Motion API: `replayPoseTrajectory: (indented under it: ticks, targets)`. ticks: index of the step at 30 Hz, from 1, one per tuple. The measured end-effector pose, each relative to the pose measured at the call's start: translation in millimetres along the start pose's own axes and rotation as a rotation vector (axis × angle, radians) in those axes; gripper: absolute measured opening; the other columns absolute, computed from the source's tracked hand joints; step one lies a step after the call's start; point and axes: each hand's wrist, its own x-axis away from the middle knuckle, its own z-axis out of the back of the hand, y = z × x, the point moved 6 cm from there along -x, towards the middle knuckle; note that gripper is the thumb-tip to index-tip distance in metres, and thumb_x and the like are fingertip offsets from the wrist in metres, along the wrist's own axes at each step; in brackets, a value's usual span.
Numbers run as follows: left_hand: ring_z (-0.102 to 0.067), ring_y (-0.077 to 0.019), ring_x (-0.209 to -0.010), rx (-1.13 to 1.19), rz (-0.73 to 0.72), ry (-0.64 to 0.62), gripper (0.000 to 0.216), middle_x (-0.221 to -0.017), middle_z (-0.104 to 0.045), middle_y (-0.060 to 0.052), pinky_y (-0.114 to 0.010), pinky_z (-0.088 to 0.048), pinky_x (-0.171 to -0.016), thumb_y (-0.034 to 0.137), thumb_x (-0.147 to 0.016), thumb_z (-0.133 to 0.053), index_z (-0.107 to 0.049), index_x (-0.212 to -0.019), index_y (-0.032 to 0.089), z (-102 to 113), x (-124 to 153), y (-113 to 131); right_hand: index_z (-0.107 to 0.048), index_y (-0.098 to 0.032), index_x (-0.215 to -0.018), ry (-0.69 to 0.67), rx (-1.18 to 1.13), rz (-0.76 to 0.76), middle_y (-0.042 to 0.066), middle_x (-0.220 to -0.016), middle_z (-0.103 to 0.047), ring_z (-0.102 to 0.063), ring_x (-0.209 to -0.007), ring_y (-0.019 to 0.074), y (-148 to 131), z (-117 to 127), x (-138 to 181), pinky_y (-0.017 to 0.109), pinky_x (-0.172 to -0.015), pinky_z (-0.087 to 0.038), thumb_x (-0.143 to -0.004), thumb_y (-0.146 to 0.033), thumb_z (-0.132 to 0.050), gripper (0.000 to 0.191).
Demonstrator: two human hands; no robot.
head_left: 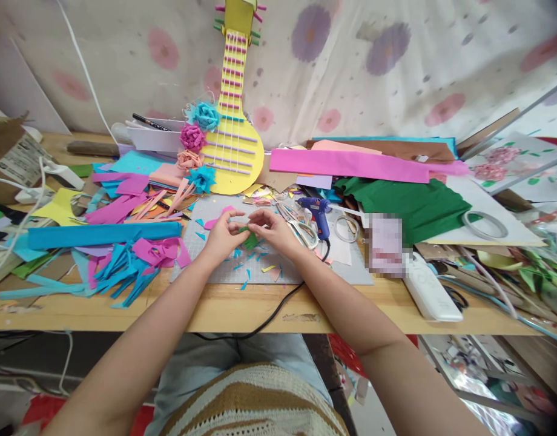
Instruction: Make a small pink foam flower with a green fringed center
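Note:
Over the grey cutting mat [206, 266], both hands meet at a small piece of green crepe paper [250, 240]. The fingers of my left hand [224, 235] are bent and closed on its left side. From the right, my right hand [273, 230] pinches it near the top edge. Fingers partly cover the paper, so its full shape is hidden. Small blue paper scraps [237, 266] lie on the mat below. Just right of my right hand are white-handled scissors [306, 233] and a blue glue gun [318, 213].
A yellow paper lute with flowers [235, 151] leans against the curtain behind. Colourful crepe strips [124, 266] pile up at left. Folded green paper [410, 203], a tape roll [485, 224] and a white power strip [435, 290] lie at right. A black cord [272, 312] crosses the front edge.

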Motion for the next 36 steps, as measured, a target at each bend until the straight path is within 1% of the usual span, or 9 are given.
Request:
replayPoseTrajectory:
  ticks: [5,11,18,22,26,28,32,34,36]
  targets:
    - [-0.06,-0.013,-0.059,0.013,0.005,0.018,0.064,-0.068,-0.065,0.0,-0.023,-0.044,-0.058,0.022,-0.047,-0.076,-0.047,-0.105,0.017,-1.1,1.6,1.5,-0.054,-0.02,-0.083,0.064,-0.024,0.029,0.0,-0.075,-0.059,-0.058,-0.071,0.0127,-3.3,3.4,-1.1,0.027,-0.065,-0.046,-0.065,-0.031,-0.065,0.024]
    - [-0.059,-0.0119,-0.057,0.025,0.031,-0.002,0.061,-0.066,-0.063,0.002,-0.023,-0.044,-0.057,0.022,-0.046,-0.077,-0.048,-0.099,0.017,-3.6,0.9,-2.0,-0.049,-0.02,-0.082,0.164,-0.115,0.052,-0.002,-0.073,-0.055,-0.053,-0.066,0.0103,-3.2,7.7,-2.6,0.027,-0.067,-0.045,-0.064,-0.033,-0.065,0.027]
    - [-0.058,-0.0119,-0.053,0.07,0.092,0.006,0.052,-0.065,-0.063,0.002,-0.022,-0.042,-0.05,0.025,-0.051,-0.074,-0.049,-0.097,0.017,-5.3,2.1,-2.7,-0.049,-0.021,-0.08,0.132,-0.116,0.036,-0.002,-0.073,-0.053,-0.053,-0.068,0.0107,-2.5,5.2,-2.6,0.028,-0.07,-0.045,-0.064,-0.036,-0.066,0.028]
    - [-0.061,-0.0126,-0.058,0.079,0.075,-0.006,0.055,-0.068,-0.064,0.002,-0.024,-0.047,-0.055,0.024,-0.049,-0.076,-0.048,-0.096,0.017,-8.7,1.2,-4.3,-0.047,-0.021,-0.08,0.161,-0.155,0.037,-0.002,-0.073,-0.053,-0.053,-0.068,0.0106,0.4,3.7,-5.2,0.028,-0.071,-0.046,-0.063,-0.04,-0.067,0.032]
    - [-0.063,-0.0138,-0.06,0.103,0.086,0.026,0.054,-0.069,-0.064,0.003,-0.028,-0.052,-0.059,0.018,-0.046,-0.078,-0.048,-0.091,0.017,-7.5,0.2,-7.2,-0.048,-0.022,-0.085,0.173,-0.074,0.085,0.0,-0.084,-0.055,-0.054,-0.074,0.0115,-5.7,8.9,-4.1,0.028,-0.071,-0.047,-0.067,-0.038,-0.064,0.029]
    - [-0.064,-0.0152,-0.062,0.145,0.107,0.026,0.054,-0.071,-0.065,0.001,-0.029,-0.053,-0.058,0.018,-0.048,-0.077,-0.048,-0.093,0.017,-6.0,1.5,-6.0,-0.051,-0.022,-0.087,0.135,0.004,0.159,0.002,-0.091,-0.054,-0.054,-0.079,0.0121,-14.2,13.9,-0.4,0.028,-0.073,-0.047,-0.071,-0.036,-0.063,0.024]
    - [-0.065,-0.0155,-0.064,0.255,0.174,0.026,0.054,-0.072,-0.065,0.0,-0.027,-0.053,-0.056,0.015,-0.051,-0.077,-0.047,-0.096,0.017,-1.2,5.2,-3.1,-0.06,-0.023,-0.086,-0.112,0.225,0.34,0.004,-0.093,-0.052,-0.051,-0.092,0.0158,-31.8,11.0,11.3,0.032,-0.079,-0.047,-0.076,-0.029,-0.061,0.012]
    - [-0.064,-0.0143,-0.061,0.291,0.213,0.028,0.053,-0.071,-0.065,0.0,-0.024,-0.051,-0.052,0.014,-0.052,-0.076,-0.048,-0.096,0.017,0.7,6.4,-3.2,-0.063,-0.024,-0.085,-0.156,0.334,0.397,0.004,-0.091,-0.051,-0.05,-0.09,0.0163,-36.0,8.4,15.7,0.033,-0.079,-0.046,-0.077,-0.027,-0.06,0.009]
    - [-0.063,-0.0129,-0.059,0.307,0.246,0.022,0.051,-0.071,-0.065,0.0,-0.022,-0.05,-0.049,0.013,-0.053,-0.075,-0.05,-0.097,0.016,1.4,7.2,-3.4,-0.064,-0.024,-0.084,-0.149,0.392,0.425,0.004,-0.088,-0.05,-0.049,-0.087,0.016,-37.8,6.2,17.5,0.033,-0.076,-0.047,-0.079,-0.026,-0.059,0.008]
